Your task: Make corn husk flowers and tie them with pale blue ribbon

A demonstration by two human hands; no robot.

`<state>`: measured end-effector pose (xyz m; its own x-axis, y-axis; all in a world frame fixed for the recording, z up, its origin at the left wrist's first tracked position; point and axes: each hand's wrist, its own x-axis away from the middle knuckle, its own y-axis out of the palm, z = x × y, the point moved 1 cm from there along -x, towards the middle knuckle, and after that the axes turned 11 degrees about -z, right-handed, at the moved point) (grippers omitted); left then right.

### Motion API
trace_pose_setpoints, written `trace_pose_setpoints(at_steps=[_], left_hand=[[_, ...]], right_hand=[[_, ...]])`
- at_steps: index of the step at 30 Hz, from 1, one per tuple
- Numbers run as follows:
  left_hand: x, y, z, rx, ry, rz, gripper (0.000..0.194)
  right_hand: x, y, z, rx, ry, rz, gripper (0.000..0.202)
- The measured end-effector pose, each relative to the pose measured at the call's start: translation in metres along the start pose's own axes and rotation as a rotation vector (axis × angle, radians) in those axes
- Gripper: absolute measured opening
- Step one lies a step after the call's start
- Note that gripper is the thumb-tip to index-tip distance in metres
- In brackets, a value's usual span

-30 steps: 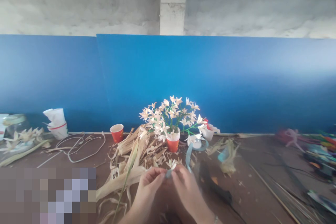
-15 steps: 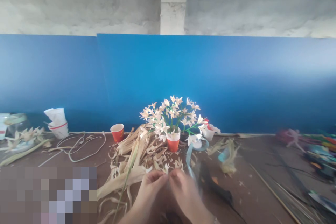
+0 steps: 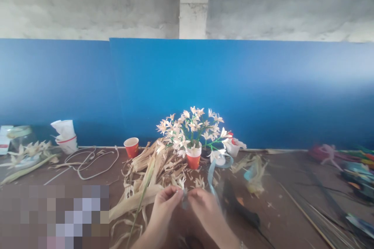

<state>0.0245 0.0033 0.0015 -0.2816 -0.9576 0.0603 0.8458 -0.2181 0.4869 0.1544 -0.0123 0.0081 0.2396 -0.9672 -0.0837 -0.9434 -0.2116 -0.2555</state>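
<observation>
Near the bottom centre, my left hand (image 3: 167, 204) pinches a small white husk flower (image 3: 182, 183) at its base. Just to its right, my right hand (image 3: 203, 204) has its fingers pressed together beside the flower's base, close to a small pale bluish scrap (image 3: 184, 198), blurred between the hands. Whether the right fingers grip that scrap is hard to make out. Beyond the hands a bunch of pale flowers (image 3: 191, 126) on green stems stands in a red and white paper cup (image 3: 194, 160).
Dry husks (image 3: 154, 163) lie left of the cup, near another red cup (image 3: 131, 148). A blue ribbon (image 3: 210, 177) and a dark glue gun (image 3: 242, 208) lie right of my hands. White cable (image 3: 87, 177) curls at the left; thin sticks (image 3: 309, 212) lie at the right.
My hands have moved slightly apart, and the pale bluish scrap now shows between them. The small flower has shifted a little left with my left hand.
</observation>
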Motion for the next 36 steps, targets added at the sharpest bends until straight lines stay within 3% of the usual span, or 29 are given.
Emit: trace_pose_setpoints(at_steps=[7,16,23,32,36], left_hand=[[0.002,0.004,0.005,0.037,0.012,-0.072,0.026],[0.002,0.003,0.002,0.025,0.023,-0.006,0.025],[0.003,-0.003,0.000,-0.152,0.114,0.034,0.026],[0.006,0.002,0.007,-0.104,0.098,-0.015,0.025],[0.007,0.006,0.005,-0.067,0.054,-0.052,0.025]], right_hand=[[0.000,0.000,-0.002,-0.055,-0.004,-0.028,0.019],[0.004,0.004,-0.014,0.039,0.012,0.007,0.022],[0.006,0.008,-0.008,0.062,-0.041,0.023,0.025],[-0.002,0.007,0.002,-0.155,-0.011,0.049,0.034],[-0.001,0.006,-0.003,-0.235,0.023,0.032,0.025]])
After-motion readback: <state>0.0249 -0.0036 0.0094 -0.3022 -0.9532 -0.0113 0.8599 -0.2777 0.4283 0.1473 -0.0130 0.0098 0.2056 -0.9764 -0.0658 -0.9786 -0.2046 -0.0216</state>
